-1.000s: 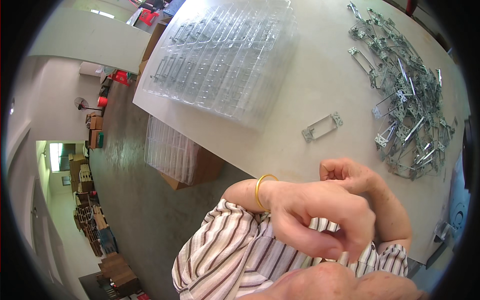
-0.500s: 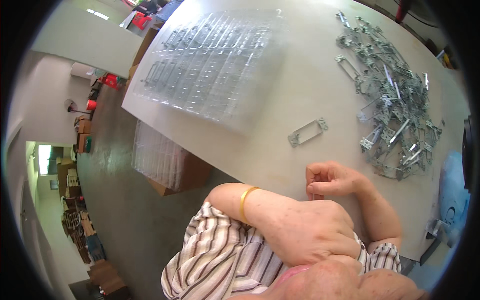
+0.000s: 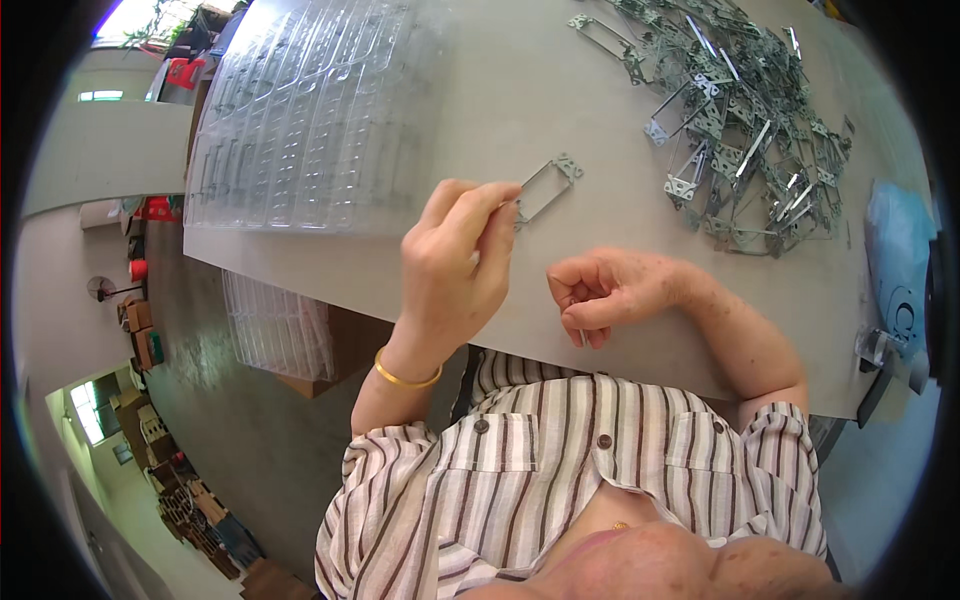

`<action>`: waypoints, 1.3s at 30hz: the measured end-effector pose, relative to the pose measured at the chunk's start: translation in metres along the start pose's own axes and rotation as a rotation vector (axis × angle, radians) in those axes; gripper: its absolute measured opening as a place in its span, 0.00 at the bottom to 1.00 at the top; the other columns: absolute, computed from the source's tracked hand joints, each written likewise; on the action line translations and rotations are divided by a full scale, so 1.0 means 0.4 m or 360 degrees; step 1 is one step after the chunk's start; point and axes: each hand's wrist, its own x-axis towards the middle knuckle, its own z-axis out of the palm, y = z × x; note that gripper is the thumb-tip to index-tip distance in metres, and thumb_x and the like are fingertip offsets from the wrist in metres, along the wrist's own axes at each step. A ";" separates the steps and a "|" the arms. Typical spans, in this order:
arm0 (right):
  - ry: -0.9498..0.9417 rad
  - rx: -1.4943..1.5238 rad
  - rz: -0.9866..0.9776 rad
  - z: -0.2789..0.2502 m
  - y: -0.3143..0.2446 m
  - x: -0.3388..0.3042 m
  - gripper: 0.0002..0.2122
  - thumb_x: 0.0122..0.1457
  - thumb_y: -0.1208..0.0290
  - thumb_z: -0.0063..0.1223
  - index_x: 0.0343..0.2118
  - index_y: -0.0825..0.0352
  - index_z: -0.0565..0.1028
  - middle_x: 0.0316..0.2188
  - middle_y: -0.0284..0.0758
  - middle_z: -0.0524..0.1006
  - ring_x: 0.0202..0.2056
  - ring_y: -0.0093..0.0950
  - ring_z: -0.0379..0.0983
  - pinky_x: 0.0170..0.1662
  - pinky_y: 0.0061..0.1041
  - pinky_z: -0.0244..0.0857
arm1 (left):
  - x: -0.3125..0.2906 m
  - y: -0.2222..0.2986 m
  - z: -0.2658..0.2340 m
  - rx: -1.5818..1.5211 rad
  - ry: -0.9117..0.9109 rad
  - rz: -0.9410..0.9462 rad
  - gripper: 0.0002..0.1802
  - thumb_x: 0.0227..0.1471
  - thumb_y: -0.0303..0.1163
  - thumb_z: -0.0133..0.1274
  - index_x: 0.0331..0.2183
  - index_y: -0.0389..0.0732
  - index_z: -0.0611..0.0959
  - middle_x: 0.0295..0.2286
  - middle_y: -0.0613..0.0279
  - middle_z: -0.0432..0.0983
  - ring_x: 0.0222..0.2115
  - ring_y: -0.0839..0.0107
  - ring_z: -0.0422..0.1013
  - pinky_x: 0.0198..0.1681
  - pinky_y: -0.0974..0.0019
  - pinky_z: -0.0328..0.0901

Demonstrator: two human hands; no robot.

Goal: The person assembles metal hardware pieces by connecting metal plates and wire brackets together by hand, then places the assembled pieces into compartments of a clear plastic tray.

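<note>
My left hand (image 3: 455, 265), with a gold bangle on its wrist, reaches over the table. Its thumb and fingers are pinched at the near end of a thin rectangular metal bracket (image 3: 548, 192); that end is partly hidden behind them. The bracket's far end, with a small punched plate, shows beyond the fingertips. My right hand (image 3: 615, 290) rests on the table near the front edge, its fingers curled and the thumb pressed against them. A small pale bit shows under these fingers, too small to name.
A heap of tangled metal brackets (image 3: 740, 130) lies on the right of the table (image 3: 480, 110). Clear plastic trays (image 3: 300, 130) with long compartments stand at the left. More clear trays (image 3: 275, 325) sit on a cardboard box below the table edge. A blue plastic bag (image 3: 897, 260) is at far right.
My left hand has swung up from close to my chest to the single bracket. The right hand stays curled on the table. The view has shifted, so the table appears higher and further left.
</note>
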 end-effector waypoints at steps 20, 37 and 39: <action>0.0121 0.0031 0.0054 0.011 0.030 -0.007 0.07 0.61 0.73 0.56 0.30 0.66 0.70 0.28 0.35 0.81 0.27 0.21 0.78 0.31 0.21 0.70 | -0.028 0.014 -0.064 0.0147 0.0093 0.0142 0.03 0.50 0.24 0.60 0.29 0.38 0.80 0.27 0.56 0.75 0.25 0.57 0.74 0.27 0.61 0.68; 0.0110 0.0079 -0.0020 0.002 0.030 0.000 0.06 0.63 0.72 0.54 0.32 0.67 0.70 0.29 0.36 0.81 0.28 0.22 0.78 0.32 0.22 0.72 | 0.087 -0.239 -0.502 0.0767 0.0473 -0.0569 0.09 0.53 0.29 0.59 0.29 0.32 0.83 0.21 0.59 0.76 0.22 0.75 0.69 0.28 0.68 0.65; 0.0109 0.0090 -0.0026 0.002 0.030 0.000 0.06 0.64 0.72 0.54 0.32 0.67 0.70 0.29 0.36 0.81 0.28 0.22 0.78 0.33 0.22 0.72 | 0.098 -0.257 -0.506 0.0767 0.0422 -0.0648 0.10 0.53 0.30 0.59 0.29 0.32 0.83 0.20 0.59 0.76 0.21 0.74 0.69 0.28 0.68 0.64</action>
